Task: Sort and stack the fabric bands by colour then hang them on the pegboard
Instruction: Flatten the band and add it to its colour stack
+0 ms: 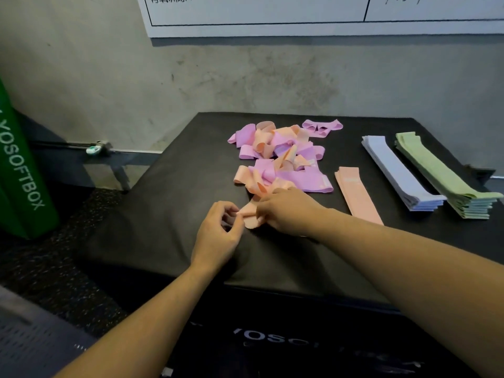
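Peach band [252, 214], crumpled, at centre of black box [169, 203]: left hand [218, 233] pinches its near end with curled fingers; right hand [286, 211] grips it from 3 o'clock. Pink-and-peach pile [278, 154] at 12 o'clock. Flat peach stack [357, 195], blue stack [395, 170], green stack [441, 173] toward 2 o'clock.

Wall poster [313, 15] cut off by top edge; text blurred.

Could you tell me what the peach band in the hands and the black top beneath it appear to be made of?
Peach band: likely soft matte stretch fabric; it curls and folds limply. Black top: probably padded, covered in matte vinyl or cloth; it dents and wrinkles near the edge.
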{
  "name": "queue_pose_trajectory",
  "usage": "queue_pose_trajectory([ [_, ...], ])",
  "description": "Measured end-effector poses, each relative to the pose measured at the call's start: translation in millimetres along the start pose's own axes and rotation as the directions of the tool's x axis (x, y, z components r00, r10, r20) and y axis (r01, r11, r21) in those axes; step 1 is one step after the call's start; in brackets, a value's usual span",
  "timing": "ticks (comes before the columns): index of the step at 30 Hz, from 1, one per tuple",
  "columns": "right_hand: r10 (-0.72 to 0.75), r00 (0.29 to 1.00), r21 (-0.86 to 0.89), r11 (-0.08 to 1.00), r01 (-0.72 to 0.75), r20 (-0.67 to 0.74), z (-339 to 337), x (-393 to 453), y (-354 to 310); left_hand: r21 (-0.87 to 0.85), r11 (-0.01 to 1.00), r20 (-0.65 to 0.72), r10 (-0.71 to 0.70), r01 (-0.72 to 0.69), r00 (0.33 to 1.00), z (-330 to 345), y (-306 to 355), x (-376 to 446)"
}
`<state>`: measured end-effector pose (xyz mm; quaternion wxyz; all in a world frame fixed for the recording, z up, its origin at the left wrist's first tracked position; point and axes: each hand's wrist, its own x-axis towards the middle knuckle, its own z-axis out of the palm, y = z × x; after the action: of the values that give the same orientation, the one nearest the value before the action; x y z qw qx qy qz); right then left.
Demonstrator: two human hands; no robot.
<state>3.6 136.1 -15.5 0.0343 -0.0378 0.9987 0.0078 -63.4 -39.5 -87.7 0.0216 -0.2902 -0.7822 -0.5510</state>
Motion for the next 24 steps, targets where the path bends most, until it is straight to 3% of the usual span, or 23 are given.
queue_pose_trajectory([
  [2, 0.109, 0.987, 0.268, 0.961, -0.074, -0.12, 2.3, -5.8, 1.1, -0.011, 1.0, -0.004, -0.012, 0.012, 1.0, 0.2, -1.9, 0.0],
  [4, 0.245, 0.952, 0.539, 0.835, -0.111, -0.184, 0.8, -11.9, 1.6, -0.026, 0.999, -0.002, -0.031, 0.031, 1.0, 0.2, -3.2, 0.3],
  [7, 0.379, 0.883, 0.724, 0.686, -0.066, -0.279, -11.1, -20.8, 0.1, -0.021, 0.999, 0.015, -0.05, 0.051, 0.999, 0.1, -5.1, 0.5],
  [14, 0.567, 0.744, 0.867, 0.497, 0.033, -0.354, -44.0, -44.5, -1.3, -0.016, 0.992, 0.143, -0.125, 0.129, 0.982, -4.9, 8.6, 3.0],
  [16, 0.597, 0.717, 0.899, 0.427, 0.095, -0.359, -58.2, -55.6, -4.8, -0.085, 0.981, 0.143, -0.162, 0.176, 0.976, -7.3, 19.6, 5.6],
  [20, 0.634, 0.69, 0.931, 0.318, 0.18, -0.35, -86.6, -76.0, -8.0, -0.241, 0.938, 0.124, -0.224, 0.249, 0.967, -9.6, 51.7, 11.8],
  [24, 0.63, 0.729, 0.962, 0.143, 0.231, -0.269, -97.1, -97.5, -13.6, -0.365, 0.911, 0.171, -0.138, 0.193, 0.976, -7.7, 99.6, 5.7],
])
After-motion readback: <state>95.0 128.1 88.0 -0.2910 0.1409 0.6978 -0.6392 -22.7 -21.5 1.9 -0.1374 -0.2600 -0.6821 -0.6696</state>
